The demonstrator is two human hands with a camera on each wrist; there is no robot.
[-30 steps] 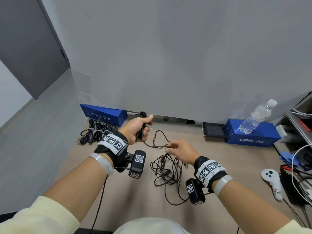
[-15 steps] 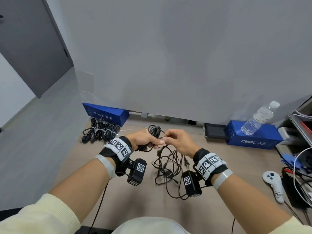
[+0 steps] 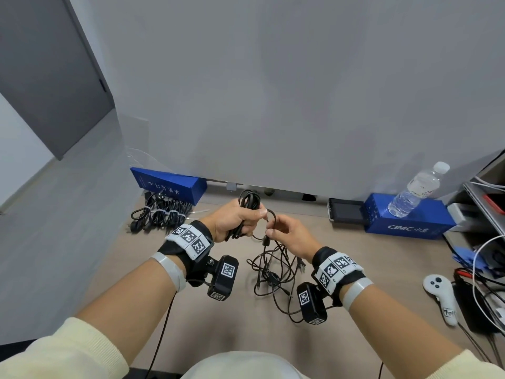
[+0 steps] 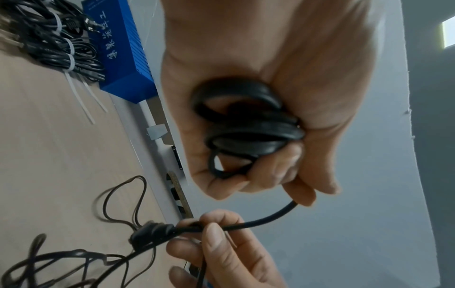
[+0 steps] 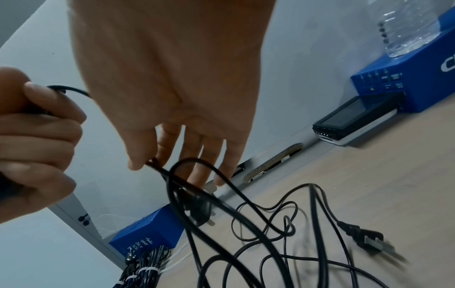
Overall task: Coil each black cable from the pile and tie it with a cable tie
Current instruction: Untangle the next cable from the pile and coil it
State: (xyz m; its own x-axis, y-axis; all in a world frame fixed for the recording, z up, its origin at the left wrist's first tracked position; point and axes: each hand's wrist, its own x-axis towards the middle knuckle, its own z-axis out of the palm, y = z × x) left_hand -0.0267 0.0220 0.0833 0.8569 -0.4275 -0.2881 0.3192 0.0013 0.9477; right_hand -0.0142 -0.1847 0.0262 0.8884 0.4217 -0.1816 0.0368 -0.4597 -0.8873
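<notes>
My left hand (image 3: 237,220) grips a coil of black cable (image 3: 249,200), several loops held upright above the table; the coil (image 4: 248,124) fills its palm in the left wrist view. A short free stretch of the same cable runs to my right hand (image 3: 284,234), which pinches it between thumb and fingertips (image 4: 216,231) just beside the left. Below the right hand a plug (image 5: 199,212) hangs from the cable. The loose pile of black cables (image 3: 273,274) lies on the table under both hands. White cable ties (image 4: 85,97) lie next to the blue box.
Tied cable bundles (image 3: 159,214) lie at the back left beside a blue box (image 3: 169,184). A second blue box (image 3: 410,220) with a water bottle (image 3: 415,192) and a small screen device (image 3: 345,210) stand at the back right. A white controller (image 3: 440,294) and tangled wires (image 3: 489,269) crowd the right edge.
My right hand brought the cable up to the left hand and another loop joined the coil. The hands have now drawn slightly apart, and the coil is raised higher.
</notes>
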